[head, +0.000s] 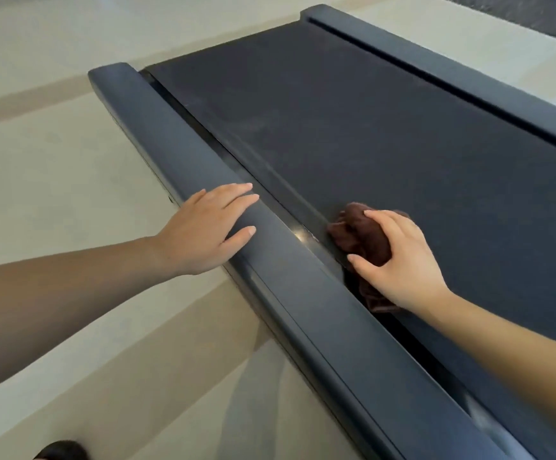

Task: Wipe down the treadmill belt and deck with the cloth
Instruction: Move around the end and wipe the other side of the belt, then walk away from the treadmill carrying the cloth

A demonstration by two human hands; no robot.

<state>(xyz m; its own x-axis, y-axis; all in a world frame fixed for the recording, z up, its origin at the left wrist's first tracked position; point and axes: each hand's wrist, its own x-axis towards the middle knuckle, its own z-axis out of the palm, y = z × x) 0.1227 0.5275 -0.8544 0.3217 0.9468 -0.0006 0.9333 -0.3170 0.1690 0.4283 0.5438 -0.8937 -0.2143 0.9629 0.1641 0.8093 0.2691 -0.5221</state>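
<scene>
The cloth [361,239], dark brown and bunched, lies on the treadmill belt [386,134] at the belt's left edge, against the narrow glossy strip that separates the belt from the left side rail [183,151]. A lower fold of the cloth trails toward the camera beneath the wrist. No brand, label or writing can be read on the treadmill or the cloth.

The right hand [399,260] presses down on the cloth, its fingers [374,215] curled over the top and the thumb closing on the rail side, so the cloth is grasped. The left hand [203,230] rests palm down on the left side rail, level with the cloth; its fingers [236,194] lie flat and spread, gripping nothing.

Beyond the cloth the belt runs clear to its far end, its surface showing faint pale dust marks. The right side rail [452,74] borders the belt on the side opposite the cloth. Pale floor [54,180] surrounds the treadmill, open on the left of the left side rail. A dark rounded object [61,451] sits at the lower frame edge on the floor; what it is cannot be told.
</scene>
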